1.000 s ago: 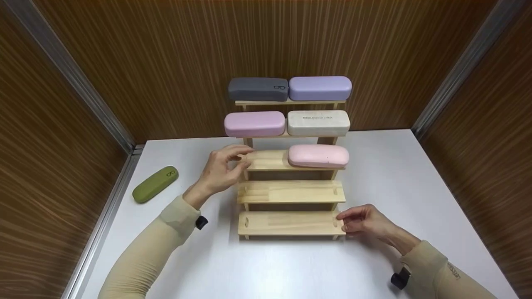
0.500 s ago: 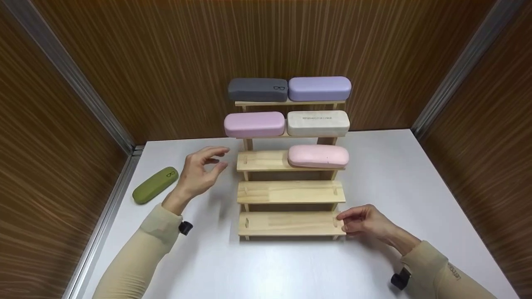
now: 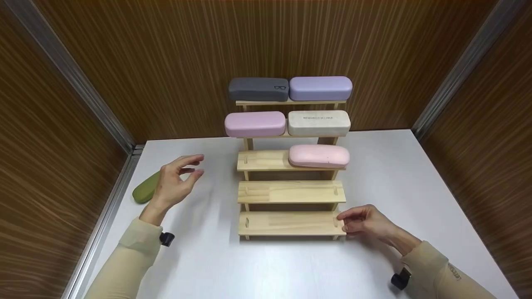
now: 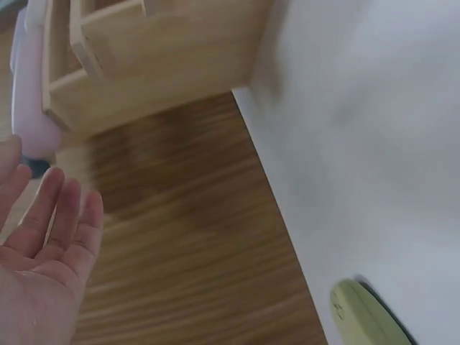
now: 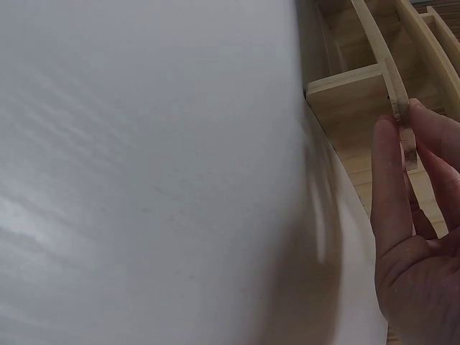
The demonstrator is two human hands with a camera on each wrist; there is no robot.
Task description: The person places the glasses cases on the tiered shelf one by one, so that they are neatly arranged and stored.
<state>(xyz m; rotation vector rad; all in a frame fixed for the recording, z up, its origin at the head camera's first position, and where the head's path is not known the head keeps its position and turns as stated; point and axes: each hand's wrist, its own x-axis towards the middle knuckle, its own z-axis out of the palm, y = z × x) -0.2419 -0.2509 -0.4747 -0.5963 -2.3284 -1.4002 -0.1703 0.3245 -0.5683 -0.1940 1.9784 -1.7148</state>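
Observation:
My left hand is held above the table left of the rack, fingers relaxed and nothing in them. In the head view it overlaps a green glasses case, which lies on the table; the case's corner shows in the left wrist view. My right hand pinches the right end of the lowest shelf of the wooden tiered rack between thumb and fingers. On the third tier from the top, a light pink glasses case sits at the right, with bare wood to its left.
Higher up, the rack bears a pink-lilac case and a cream case. On the top tier stand a dark grey case and a lavender case. Wood-grain panels enclose the white table.
My left hand has moved away from the rack's third tier, leftward and slightly down, and now covers part of the green glasses case. The right hand has stayed on the lowest shelf.

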